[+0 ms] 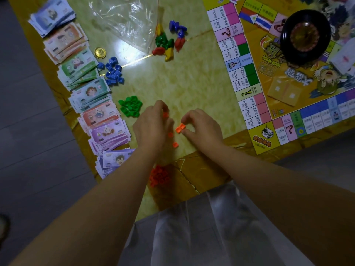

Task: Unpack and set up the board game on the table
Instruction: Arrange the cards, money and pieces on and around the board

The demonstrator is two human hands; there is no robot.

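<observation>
My left hand (pixel 151 125) hovers over loose orange houses (pixel 170 134) on the table, its fingertips curled onto one orange house (pixel 165 115). My right hand (pixel 201 125) pinches a pair of orange houses (pixel 180 128) between thumb and fingers. A heap of orange houses (pixel 160 175) lies near the table's front edge, partly under my left forearm. Piles of green houses (pixel 130 106) and blue houses (pixel 113 71) sit to the left. The game board (pixel 269 73) lies open at the right.
Stacks of play money (pixel 80 73) line the table's left edge, with a gold coin (pixel 100 53) beside them. Coloured pawns (pixel 169 41) lie by a clear plastic bag (pixel 124 20). A black roulette wheel (pixel 305 35) sits on the board.
</observation>
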